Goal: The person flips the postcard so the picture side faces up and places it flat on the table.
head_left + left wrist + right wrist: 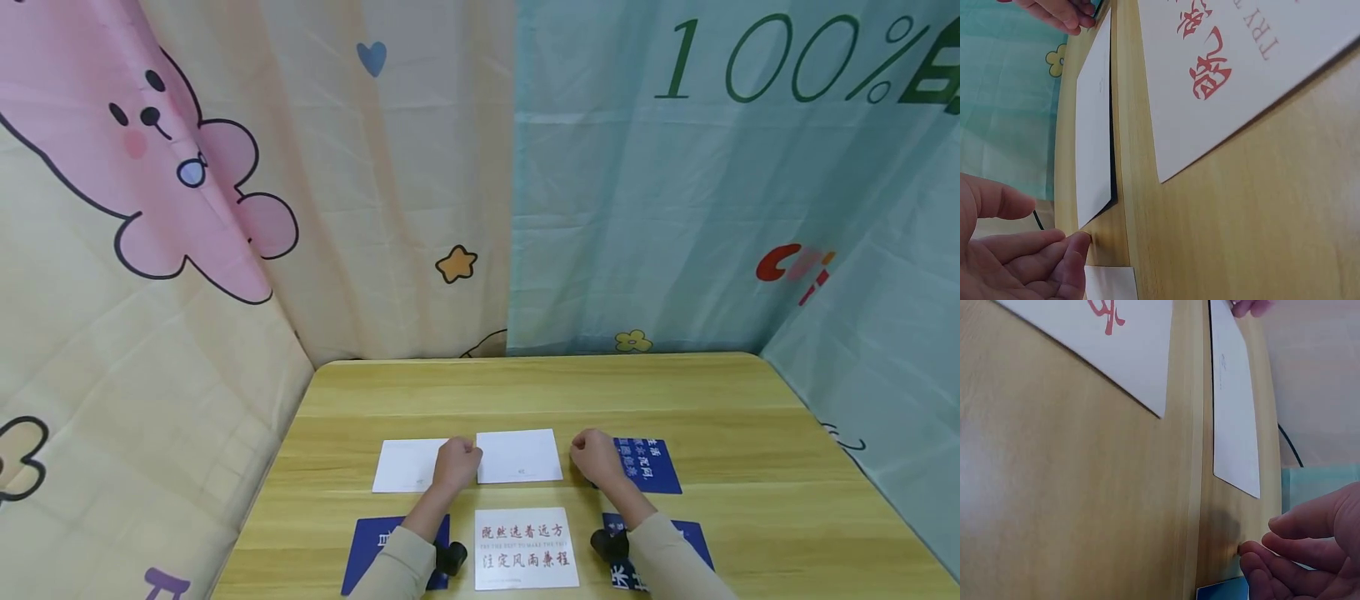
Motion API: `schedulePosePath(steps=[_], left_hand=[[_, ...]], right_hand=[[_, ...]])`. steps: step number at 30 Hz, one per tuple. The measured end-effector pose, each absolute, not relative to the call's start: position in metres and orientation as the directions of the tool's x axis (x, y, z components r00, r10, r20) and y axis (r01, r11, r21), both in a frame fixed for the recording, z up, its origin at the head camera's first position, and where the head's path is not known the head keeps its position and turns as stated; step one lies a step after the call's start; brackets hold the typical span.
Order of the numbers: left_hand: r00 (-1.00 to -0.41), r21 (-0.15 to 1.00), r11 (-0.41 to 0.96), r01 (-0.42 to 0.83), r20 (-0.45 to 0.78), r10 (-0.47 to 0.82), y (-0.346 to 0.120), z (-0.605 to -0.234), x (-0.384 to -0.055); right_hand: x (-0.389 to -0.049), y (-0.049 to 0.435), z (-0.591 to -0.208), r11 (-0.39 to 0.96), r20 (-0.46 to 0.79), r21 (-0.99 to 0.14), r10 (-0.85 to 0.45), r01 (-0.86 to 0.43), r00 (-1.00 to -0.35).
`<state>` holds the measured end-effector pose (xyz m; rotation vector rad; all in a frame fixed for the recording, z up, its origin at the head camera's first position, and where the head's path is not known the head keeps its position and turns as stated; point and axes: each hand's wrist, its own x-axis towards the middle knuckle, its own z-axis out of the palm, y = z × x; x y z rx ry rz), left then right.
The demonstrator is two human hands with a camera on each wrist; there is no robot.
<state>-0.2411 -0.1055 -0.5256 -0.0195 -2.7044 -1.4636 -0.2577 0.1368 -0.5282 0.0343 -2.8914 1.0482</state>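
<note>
A blank white card (519, 456) lies in the middle of the back row, between my two hands. My left hand (456, 462) is at its left edge; in the left wrist view, loosely bent fingers (1075, 259) come right to the card's corner, with the thumb apart. That hand partly covers another white card (405, 467). To the right of the middle card, my right hand (597, 458) is a short gap from its edge. In the right wrist view the right thumb and fingers (1297, 550) are loosely curled with nothing between them. A blue card (648, 467) with white characters lies beside this hand.
In the front row, a white card with red characters (525, 567) lies between a left blue card (363, 546) and a right blue card (693, 537), both partly under my forearms. Printed curtains (405, 167) hang behind the wooden table (540, 396).
</note>
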Motion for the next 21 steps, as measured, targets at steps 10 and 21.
schedulePosePath(steps=[10,21], left_hand=[[-0.997,0.832,0.554,0.021,0.056,-0.046,-0.100,-0.525,-0.240],[-0.998,0.859,0.511,0.018,0.043,-0.037,-0.094,-0.528,-0.241]], right_hand=[[-0.256,0.131,-0.529,0.754,0.062,-0.657,0.040,-0.011,-0.997],[-0.256,0.127,-0.534,0.736,0.093,-0.677,0.040,-0.033,-0.995]])
